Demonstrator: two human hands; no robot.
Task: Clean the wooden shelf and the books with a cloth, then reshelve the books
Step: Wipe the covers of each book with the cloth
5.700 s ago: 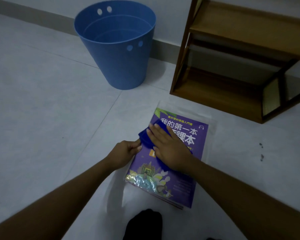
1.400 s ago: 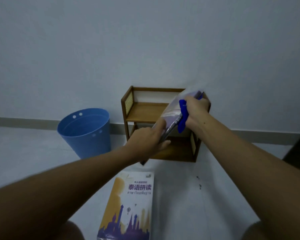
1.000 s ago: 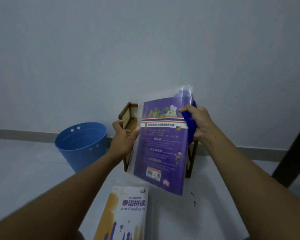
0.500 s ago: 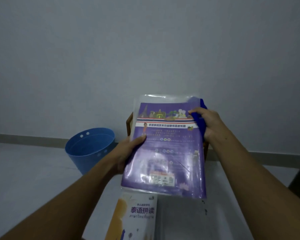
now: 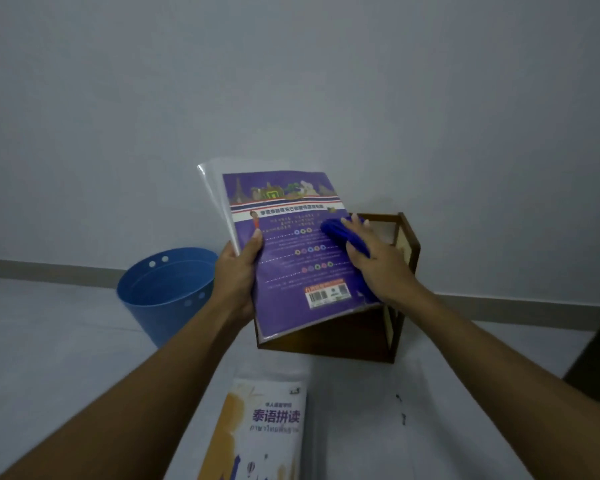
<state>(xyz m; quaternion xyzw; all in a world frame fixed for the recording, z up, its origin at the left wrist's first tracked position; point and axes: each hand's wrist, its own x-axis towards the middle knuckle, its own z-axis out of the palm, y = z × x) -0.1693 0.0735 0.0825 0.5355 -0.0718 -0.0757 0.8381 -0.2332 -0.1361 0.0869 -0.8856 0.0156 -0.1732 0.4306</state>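
Observation:
A purple book in a clear plastic cover is held up in the air, back cover facing me. My left hand grips its left edge, thumb on the cover. My right hand presses a blue cloth flat against the right side of the cover. Behind the book stands the small wooden shelf, mostly hidden by it. A second book with a white and orange cover lies on the floor in front of me.
A blue plastic bin stands on the floor left of the shelf, against the white wall. A dark furniture leg shows at the right edge. Small dark specks lie on the pale floor.
The purple book was lifted off the floor and turned so its back cover faces me. My right hand moved from the book's top right corner onto the cover with the cloth.

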